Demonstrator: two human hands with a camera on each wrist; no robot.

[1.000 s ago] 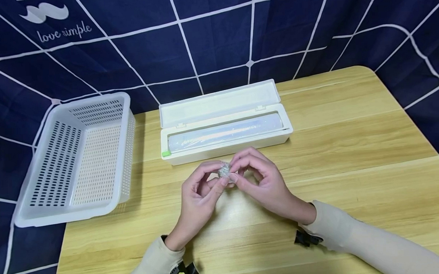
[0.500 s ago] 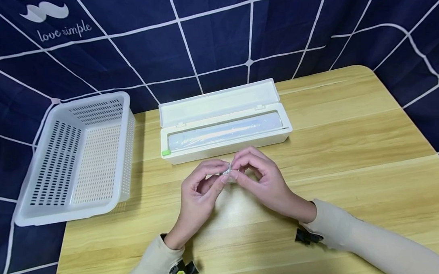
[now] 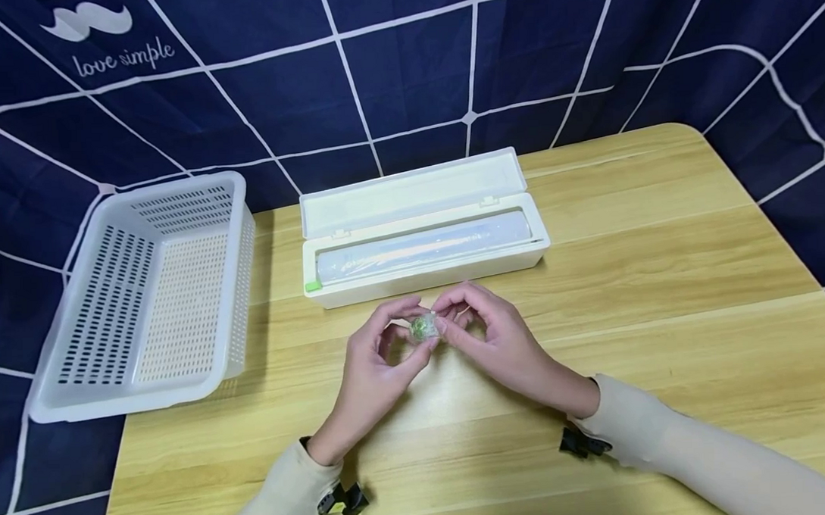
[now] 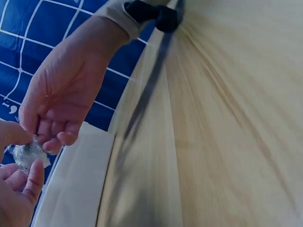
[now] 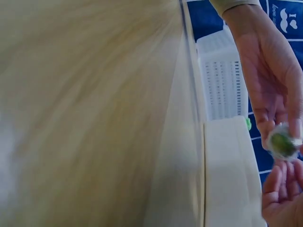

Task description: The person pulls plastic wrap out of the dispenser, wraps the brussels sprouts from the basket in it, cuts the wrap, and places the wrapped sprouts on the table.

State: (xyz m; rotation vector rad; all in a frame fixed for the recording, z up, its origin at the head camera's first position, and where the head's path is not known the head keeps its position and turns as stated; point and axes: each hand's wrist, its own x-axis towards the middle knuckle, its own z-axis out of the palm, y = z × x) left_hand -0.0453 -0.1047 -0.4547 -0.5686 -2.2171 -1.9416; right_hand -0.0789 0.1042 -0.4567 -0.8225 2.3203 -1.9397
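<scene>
A small round green thing wrapped in crinkled clear plastic film (image 3: 423, 327) is held between both hands, close in front of the long white box in the head view. My left hand (image 3: 375, 369) pinches it from the left with thumb and fingers. From the right, my right hand (image 3: 500, 344) pinches the film at its other side. In the right wrist view the green of the wrapped thing (image 5: 283, 144) shows through the film. The left wrist view shows mostly shiny gathered film (image 4: 29, 155) between the fingertips. What the green thing is, I cannot tell.
Behind the hands, a white box (image 3: 427, 272) stands with its lid (image 3: 413, 193) up and a roll of plastic film (image 3: 422, 248) inside. A green slider (image 3: 313, 286) sits at its left end. A white perforated basket (image 3: 239, 294) stands at the table's left edge, before a blue checked cloth (image 3: 406, 76).
The fingers have turned the wrapped thing over, so that its green side now shows in the head view. The left thumb has moved slightly down and right. Box and basket stay put.
</scene>
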